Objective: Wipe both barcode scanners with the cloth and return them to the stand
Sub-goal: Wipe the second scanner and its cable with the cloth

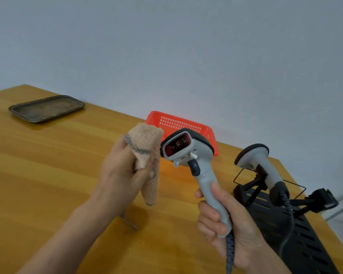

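On the wooden table (48, 175), her right hand (224, 224) grips a scanner (194, 155) upright; left hand (119, 175) clutches the cloth (147, 147) beside it. Second scanner (261, 163) sits in the stand (297, 224), right.

Left grip (121, 175) and right grip (240, 230) both raised, fingers curled.

I'm seeing the tray (46, 108) lying far left on the table (48, 184); basket (176, 123) sitting behind the held scanner (187, 148); second scanner (269, 173) seemingly resting in the stand (305, 244), right.
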